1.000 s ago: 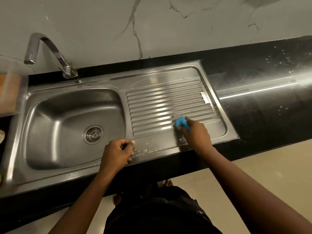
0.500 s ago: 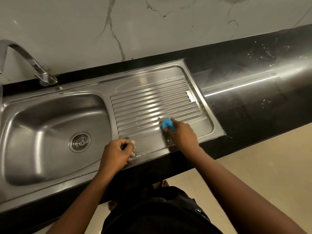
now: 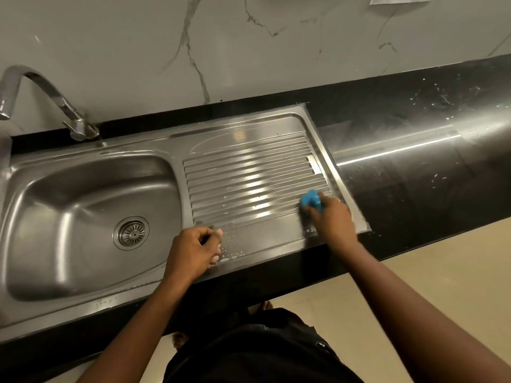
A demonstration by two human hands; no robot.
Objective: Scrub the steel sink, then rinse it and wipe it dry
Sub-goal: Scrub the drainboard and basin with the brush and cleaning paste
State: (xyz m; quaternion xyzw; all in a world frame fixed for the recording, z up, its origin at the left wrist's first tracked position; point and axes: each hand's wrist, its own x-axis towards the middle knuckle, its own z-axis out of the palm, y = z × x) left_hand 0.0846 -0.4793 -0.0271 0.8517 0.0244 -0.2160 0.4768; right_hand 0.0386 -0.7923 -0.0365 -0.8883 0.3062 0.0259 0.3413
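Scrub step | blue scrubber (image 3: 311, 200) sat at the near right corner of the ribbed drainboard (image 3: 249, 172) of the steel sink (image 3: 91, 189); ribs ran left-right, most lying left and far of it | right hand (image 3: 333, 221) nearer, fingers clamped on scrubber, pressing down | left hand (image 3: 192, 250) rested on near rim, fingers curled, seemingly empty

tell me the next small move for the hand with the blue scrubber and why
Probably drag the blue scrubber leftward along the ribs toward the basin. The right hand presses it at the near right corner of the drainboard, and white suds fleck only the nearer ribs and front strip, so the ribs beyond look unscrubbed.
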